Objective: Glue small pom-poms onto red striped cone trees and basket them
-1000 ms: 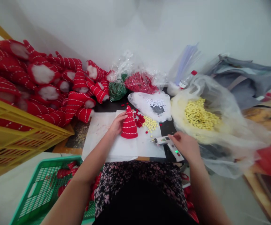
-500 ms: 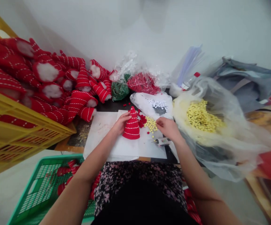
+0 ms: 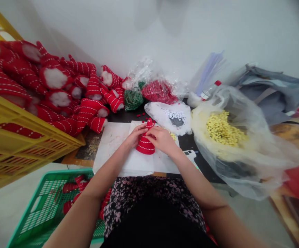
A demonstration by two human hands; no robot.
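A red cone-shaped knit hat [image 3: 146, 147] with white dashed stripes stands on the white paper [image 3: 110, 151], its tip pointing away from me. My left hand [image 3: 137, 135] grips its left side near the top. My right hand [image 3: 162, 138] is at the hat's upper right, fingertips pinched together against the fabric; whatever they hold is hidden. Behind that hand a few yellow pompoms [image 3: 173, 136] show, the rest of their pile covered. A white glue gun [image 3: 190, 153] lies partly under my right forearm.
Stuffed red striped hats [image 3: 87, 113] heap at the left, by a yellow crate [image 3: 30, 144]. A green basket [image 3: 42, 206] stands below. Behind lie a bag of white pieces [image 3: 151, 108] and bags of green [image 3: 133, 100] and red bits [image 3: 159, 91]. Yellow pompoms [image 3: 223, 129] fill a bag at right.
My right hand has moved left from the yellow pompom pile to the hat, where its fingertips now press on the upper part. My left hand still holds the hat.
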